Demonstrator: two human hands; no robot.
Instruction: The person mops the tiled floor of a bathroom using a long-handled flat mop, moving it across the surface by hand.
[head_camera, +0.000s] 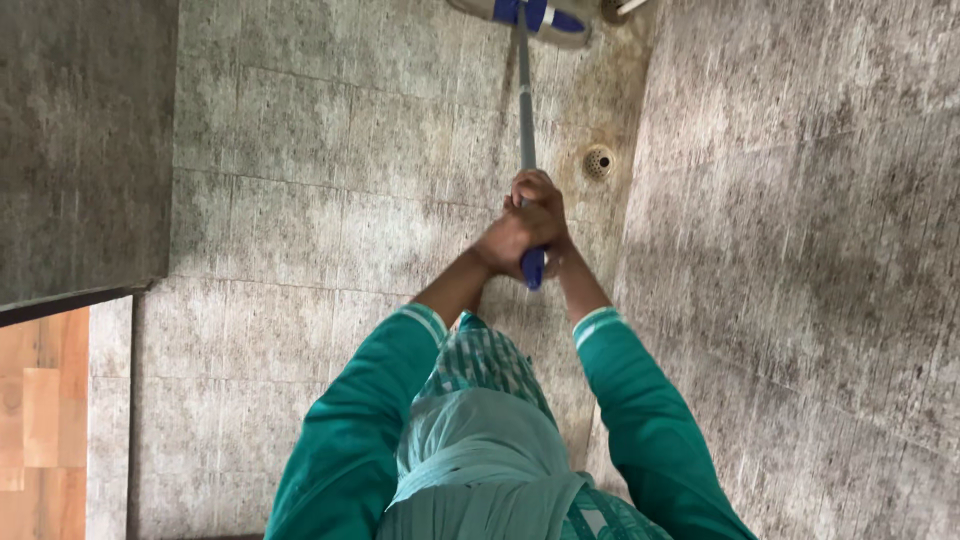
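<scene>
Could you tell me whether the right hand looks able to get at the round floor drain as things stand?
Probably not directly. The right hand is wrapped round the mop handle with the left hand, well above the tiled floor. The floor drain lies uncovered beside the handle, so nothing blocks it.

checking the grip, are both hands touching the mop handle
Touching. The head view shows the left hand and right hand wrapped together around the mop handle, no gap visible, its blue end sticking out below them.
</scene>
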